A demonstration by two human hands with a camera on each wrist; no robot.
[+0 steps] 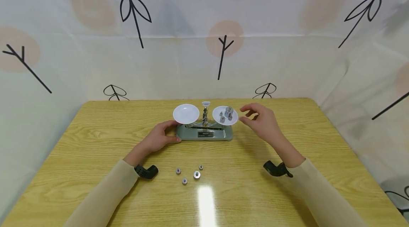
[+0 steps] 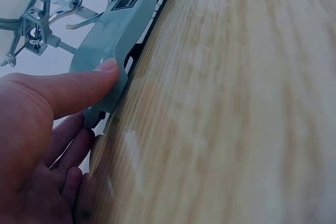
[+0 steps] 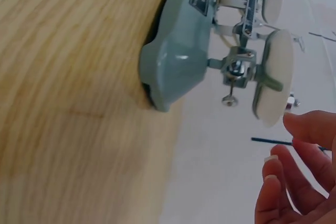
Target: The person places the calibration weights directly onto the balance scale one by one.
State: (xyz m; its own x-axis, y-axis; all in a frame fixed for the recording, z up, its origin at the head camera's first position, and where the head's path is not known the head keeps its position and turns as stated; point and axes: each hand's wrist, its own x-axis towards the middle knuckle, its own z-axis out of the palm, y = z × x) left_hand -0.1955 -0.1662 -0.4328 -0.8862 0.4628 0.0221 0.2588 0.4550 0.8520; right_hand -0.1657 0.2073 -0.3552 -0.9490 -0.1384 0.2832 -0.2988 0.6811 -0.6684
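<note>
A green-grey balance scale point(image 1: 204, 135) stands on the table with two white pans. My left hand point(image 1: 158, 137) holds the left end of its base, thumb point(image 2: 86, 90) on the front and the other fingers behind the end. The left pan point(image 1: 186, 114) is bare. On the right pan point(image 1: 216, 112) sit several metal weights, the largest weight point(image 1: 228, 112) towards the back. Just right of that pan is my right hand point(image 1: 264, 123), fingers loosely bent with nothing visible between them. In the right wrist view its thumb point(image 3: 310, 125) is close to the pan's edge; whether they touch I cannot tell.
Several small metal weights, one weight point(image 1: 196, 175) being the widest, lie on the wooden table point(image 1: 127, 198) in front of the scale. A patterned cloth point(image 1: 179, 67) hangs behind the table's back edge. Each wrist wears a black camera mount point(image 1: 147, 172).
</note>
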